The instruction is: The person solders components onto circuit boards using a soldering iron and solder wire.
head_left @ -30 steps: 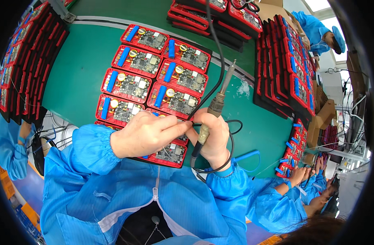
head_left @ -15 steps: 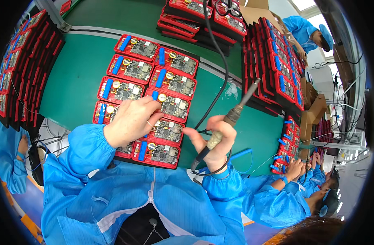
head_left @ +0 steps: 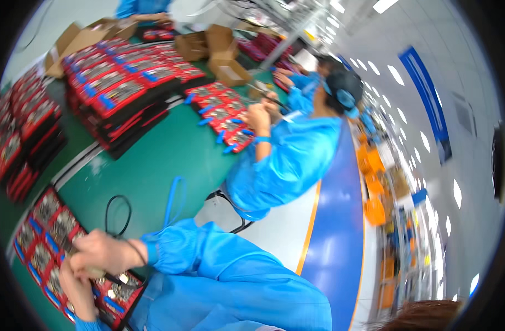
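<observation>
Right hand: fingers (head_left: pixel 92 255) closed around the soldering iron (head_left: pixel 118 280), whose dark handle end slants down toward the near edge of the panel; the tip is lost in blur
Left hand: just below the right hand (head_left: pixel 106 251), the left hand (head_left: pixel 76 282) meets it at the fingers; whether it pinches anything, I cannot tell
Step in hand: seemingly close handwork with the iron over the boards; whether metal meets board cannot be made out
Next move: would call for a steadied iron and a cord kept off the raised parts, as I judge it
Board panel: the red-framed boards (head_left: pixel 40 256) lie under and beside both hands, at lower left; flat rectangles on a dark base, speckled with small components; smooth blue cylinders (head_left: pixel 36 225) stand out among them
Sleeve: thin, creased blue cloth (head_left: pixel 178 248), gathered at the cuff
Bench: smooth green top (head_left: pixel 153 165); on it a black cable loop (head_left: pixel 130 212) and a limp blue strap (head_left: pixel 169 203)
Stacks: tiered red-and-black boards (head_left: pixel 109 83), layered edges
Neighbour: a co-worker (head_left: pixel 296 154) in glossy blue, hands raised beside another red panel (head_left: pixel 222 107)
Farther off: creased brown cardboard boxes (head_left: pixel 227 69); orange bins (head_left: pixel 374 163), blurred
</observation>
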`<state>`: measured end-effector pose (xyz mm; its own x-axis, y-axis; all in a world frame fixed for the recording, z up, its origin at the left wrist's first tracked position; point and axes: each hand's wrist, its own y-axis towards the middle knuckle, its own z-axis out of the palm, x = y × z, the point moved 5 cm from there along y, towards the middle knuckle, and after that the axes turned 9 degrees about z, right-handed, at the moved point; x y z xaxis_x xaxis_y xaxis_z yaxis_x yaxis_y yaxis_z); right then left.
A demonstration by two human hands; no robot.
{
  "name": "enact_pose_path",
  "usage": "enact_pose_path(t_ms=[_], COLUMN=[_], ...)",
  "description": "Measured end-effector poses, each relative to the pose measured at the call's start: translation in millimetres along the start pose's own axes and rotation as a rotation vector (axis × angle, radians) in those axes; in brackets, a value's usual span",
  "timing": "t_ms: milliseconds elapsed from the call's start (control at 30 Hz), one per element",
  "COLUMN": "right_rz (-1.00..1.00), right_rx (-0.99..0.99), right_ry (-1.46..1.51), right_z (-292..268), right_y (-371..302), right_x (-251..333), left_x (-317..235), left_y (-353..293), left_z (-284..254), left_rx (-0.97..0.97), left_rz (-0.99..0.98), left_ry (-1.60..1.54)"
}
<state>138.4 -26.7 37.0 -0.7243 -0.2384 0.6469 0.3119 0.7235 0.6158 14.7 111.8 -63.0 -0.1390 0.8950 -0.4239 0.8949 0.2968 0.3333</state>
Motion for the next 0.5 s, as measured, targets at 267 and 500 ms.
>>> enact_pose_path(t_ms=[267,500], right_rz=[-0.055,-0.094], right_rx=[0.071,0.099], right_ry=[-0.097,-0.201], right_z=[25.4,40.9], right_y=[-2.1,-5.9], right_x=[-15.5,-22.7], left_x=[20.4,-12.5], left_y=[-0.4,-0.2], left_z=[10.5,-23.6], left_rx=[0.0,0.038], left_rz=[-0.015,-0.076], left_ry=[0.006,-0.047])
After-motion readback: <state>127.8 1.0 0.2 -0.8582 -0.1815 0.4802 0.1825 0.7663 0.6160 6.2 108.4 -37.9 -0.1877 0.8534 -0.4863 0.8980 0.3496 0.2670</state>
